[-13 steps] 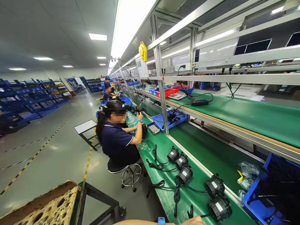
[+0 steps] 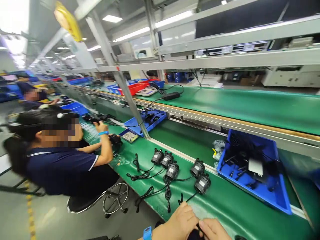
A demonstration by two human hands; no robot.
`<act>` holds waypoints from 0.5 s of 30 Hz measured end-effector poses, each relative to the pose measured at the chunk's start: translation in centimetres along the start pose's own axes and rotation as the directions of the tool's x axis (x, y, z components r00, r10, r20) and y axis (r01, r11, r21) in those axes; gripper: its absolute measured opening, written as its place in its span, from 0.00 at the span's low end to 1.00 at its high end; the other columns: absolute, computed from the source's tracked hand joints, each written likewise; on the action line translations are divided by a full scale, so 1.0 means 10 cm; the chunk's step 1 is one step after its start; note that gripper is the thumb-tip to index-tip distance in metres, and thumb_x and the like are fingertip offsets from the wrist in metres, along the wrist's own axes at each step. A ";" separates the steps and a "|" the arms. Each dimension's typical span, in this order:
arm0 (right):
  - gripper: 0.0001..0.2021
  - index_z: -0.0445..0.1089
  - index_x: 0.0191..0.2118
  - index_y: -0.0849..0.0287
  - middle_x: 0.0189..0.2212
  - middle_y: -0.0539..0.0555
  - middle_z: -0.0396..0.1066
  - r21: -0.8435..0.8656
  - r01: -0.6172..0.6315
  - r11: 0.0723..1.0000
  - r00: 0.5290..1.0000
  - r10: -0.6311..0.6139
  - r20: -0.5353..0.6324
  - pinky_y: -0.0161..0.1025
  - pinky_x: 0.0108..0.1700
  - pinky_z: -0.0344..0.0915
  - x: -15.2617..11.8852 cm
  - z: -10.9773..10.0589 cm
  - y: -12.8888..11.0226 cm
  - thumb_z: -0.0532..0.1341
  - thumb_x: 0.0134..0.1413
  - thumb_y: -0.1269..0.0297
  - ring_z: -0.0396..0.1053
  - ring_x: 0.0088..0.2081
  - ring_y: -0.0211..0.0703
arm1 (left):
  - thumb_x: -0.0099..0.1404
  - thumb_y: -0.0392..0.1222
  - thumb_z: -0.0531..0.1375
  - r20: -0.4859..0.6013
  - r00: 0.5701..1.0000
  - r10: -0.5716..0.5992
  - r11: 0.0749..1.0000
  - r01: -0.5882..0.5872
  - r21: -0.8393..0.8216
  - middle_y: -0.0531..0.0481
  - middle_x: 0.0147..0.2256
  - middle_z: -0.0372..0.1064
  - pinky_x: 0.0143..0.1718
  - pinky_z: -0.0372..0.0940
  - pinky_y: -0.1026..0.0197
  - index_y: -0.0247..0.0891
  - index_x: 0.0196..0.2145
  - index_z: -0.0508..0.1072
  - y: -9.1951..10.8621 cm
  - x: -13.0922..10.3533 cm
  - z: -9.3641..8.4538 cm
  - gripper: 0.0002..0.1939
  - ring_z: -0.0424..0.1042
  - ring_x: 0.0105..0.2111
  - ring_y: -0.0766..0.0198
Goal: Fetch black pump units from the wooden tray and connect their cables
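Note:
My left hand (image 2: 178,224), with a blue wristband (image 2: 147,232), and my right hand (image 2: 215,230) meet at the bottom edge of the view over the green bench (image 2: 225,203). Their fingers close together on a small black part (image 2: 197,230), most of which is hidden. Just beyond my hands lie several black round units with white labels and coiled black cables, the nearest unit (image 2: 202,183) a short way ahead. A cable's plug end (image 2: 180,201) lies close to my left hand.
A blue bin (image 2: 275,196) with black parts stands to the right past the bench rail. A seated co-worker in a dark shirt (image 2: 60,166) works at the left on a stool. A raised green shelf (image 2: 237,103) runs behind, with blue and red trays.
The view has swung right and down. My hands, barely in view before, now show together at the bottom edge on a black part. The co-worker keeps working.

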State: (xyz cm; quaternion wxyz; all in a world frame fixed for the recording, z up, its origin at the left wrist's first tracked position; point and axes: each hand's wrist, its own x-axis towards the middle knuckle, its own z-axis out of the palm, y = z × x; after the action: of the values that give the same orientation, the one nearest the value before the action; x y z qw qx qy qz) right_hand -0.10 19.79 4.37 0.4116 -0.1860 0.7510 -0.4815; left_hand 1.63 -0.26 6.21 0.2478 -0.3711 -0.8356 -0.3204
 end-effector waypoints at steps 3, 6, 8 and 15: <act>0.32 0.55 0.33 0.63 0.28 0.55 0.53 -0.114 -0.009 0.993 0.996 -0.002 -0.090 0.36 0.37 0.49 -0.02 0.01 -0.17 0.48 0.51 0.32 0.51 0.33 0.39 | 0.74 0.36 0.50 0.055 0.998 -0.028 0.999 0.029 -0.031 0.49 0.28 0.59 0.37 0.44 0.59 0.31 0.36 0.64 0.00 0.01 -0.05 0.09 0.53 0.32 0.62; 0.28 0.53 0.31 0.62 0.29 0.54 0.50 -0.081 -0.045 0.996 0.993 0.035 -0.110 0.36 0.38 0.48 -0.07 0.01 -0.25 0.49 0.50 0.36 0.49 0.34 0.39 | 0.73 0.35 0.51 0.082 0.996 -0.039 0.998 0.043 -0.050 0.49 0.28 0.60 0.38 0.45 0.59 0.31 0.36 0.64 0.02 0.01 -0.09 0.07 0.52 0.32 0.62; 0.36 0.54 0.30 0.63 0.26 0.53 0.48 0.017 -0.048 0.999 0.996 0.049 -0.069 0.35 0.35 0.47 -0.09 0.00 -0.27 0.45 0.51 0.26 0.48 0.31 0.37 | 0.73 0.36 0.52 0.108 0.993 -0.045 0.997 0.051 -0.050 0.49 0.29 0.61 0.38 0.45 0.59 0.31 0.36 0.64 0.04 0.03 -0.12 0.07 0.52 0.32 0.62; 0.49 0.58 0.27 0.62 0.13 0.47 0.44 0.246 -0.181 0.952 0.983 0.173 0.053 0.34 0.25 0.39 -0.07 -0.07 -0.40 0.44 0.29 0.11 0.41 0.18 0.30 | 0.74 0.38 0.52 0.105 0.994 0.016 0.998 -0.022 0.051 0.49 0.27 0.58 0.34 0.45 0.58 0.32 0.33 0.61 0.05 0.20 -0.17 0.11 0.53 0.31 0.63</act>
State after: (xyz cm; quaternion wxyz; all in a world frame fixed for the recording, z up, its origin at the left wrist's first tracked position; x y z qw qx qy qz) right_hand -0.72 18.82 8.34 0.4847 -0.0719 0.6916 -0.5306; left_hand 1.09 -0.31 8.83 0.2164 -0.3886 -0.8519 -0.2766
